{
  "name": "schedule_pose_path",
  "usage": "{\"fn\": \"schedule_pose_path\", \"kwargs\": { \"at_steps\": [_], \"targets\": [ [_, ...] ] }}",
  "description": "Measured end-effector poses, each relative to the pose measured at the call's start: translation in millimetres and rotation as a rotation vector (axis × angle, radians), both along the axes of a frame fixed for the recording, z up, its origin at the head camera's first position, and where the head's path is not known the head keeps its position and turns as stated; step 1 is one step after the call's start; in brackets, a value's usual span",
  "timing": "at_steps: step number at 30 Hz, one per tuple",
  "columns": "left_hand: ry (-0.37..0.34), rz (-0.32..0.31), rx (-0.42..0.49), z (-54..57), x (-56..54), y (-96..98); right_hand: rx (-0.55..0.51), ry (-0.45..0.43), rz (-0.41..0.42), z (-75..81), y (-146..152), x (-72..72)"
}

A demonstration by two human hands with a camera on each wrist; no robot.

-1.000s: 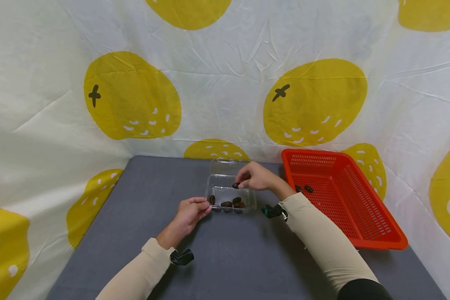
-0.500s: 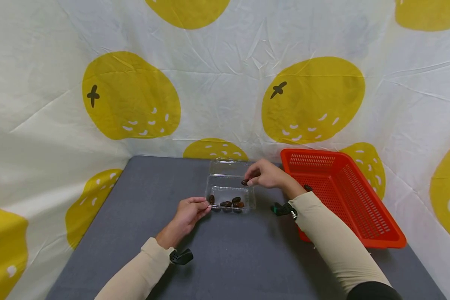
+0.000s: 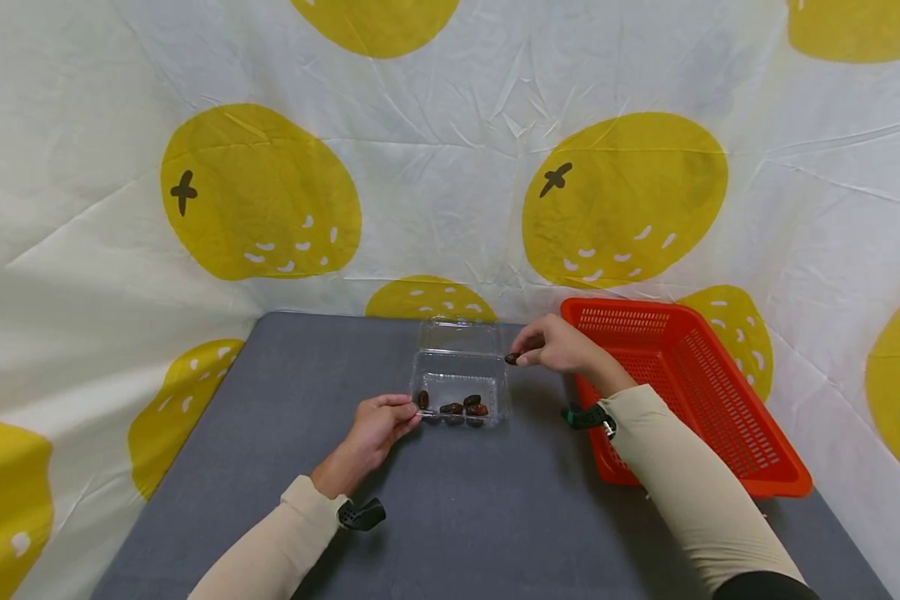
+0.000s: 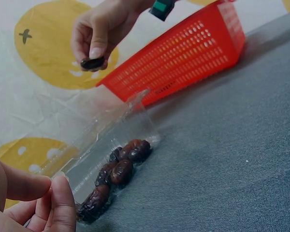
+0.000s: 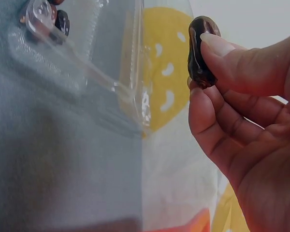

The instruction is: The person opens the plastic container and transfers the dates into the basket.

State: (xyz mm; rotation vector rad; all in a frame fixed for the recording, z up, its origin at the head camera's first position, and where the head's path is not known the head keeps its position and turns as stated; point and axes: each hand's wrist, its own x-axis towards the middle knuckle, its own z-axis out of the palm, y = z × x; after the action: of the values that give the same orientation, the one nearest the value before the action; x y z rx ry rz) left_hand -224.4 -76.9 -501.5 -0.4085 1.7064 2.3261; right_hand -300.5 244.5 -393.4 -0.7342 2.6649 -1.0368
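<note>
A clear plastic clamshell box stands on the table with its lid folded back. Several dark brown dates lie along its near side. My left hand pinches the near left corner of the box between thumb and fingers. Between the thumb and fingers of my right hand is a single glossy date, held up just beyond the right side of the box. That hand is between the box and the red basket.
The red perforated basket stands on the grey table at the right, partly hidden by my right forearm. A white cloth printed with yellow fruit hangs behind the table and along both sides.
My right hand has moved to the right, from over the box to beyond its right side, with the date still in its fingers. My left hand has stayed at the box's corner.
</note>
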Motion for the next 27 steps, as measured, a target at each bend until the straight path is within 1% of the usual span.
{"fn": "schedule_pose_path", "kwargs": {
  "at_steps": [10,15,21,27],
  "targets": [
    [-0.018,-0.012,-0.017,-1.4,-0.1,-2.5,0.041,-0.017,-0.087,0.8,23,2.7],
    [-0.030,-0.012,-0.027,-1.5,0.2,-3.3,0.055,-0.003,-0.119,1.5,35,3.6],
    [-0.024,-0.012,-0.009,0.1,-0.3,-2.4,0.052,-0.027,-0.185,1.9,50,5.6],
    [-0.009,-0.009,0.010,1.6,0.4,-2.2,0.047,-0.025,-0.206,3.5,63,7.7]
  ]
}}
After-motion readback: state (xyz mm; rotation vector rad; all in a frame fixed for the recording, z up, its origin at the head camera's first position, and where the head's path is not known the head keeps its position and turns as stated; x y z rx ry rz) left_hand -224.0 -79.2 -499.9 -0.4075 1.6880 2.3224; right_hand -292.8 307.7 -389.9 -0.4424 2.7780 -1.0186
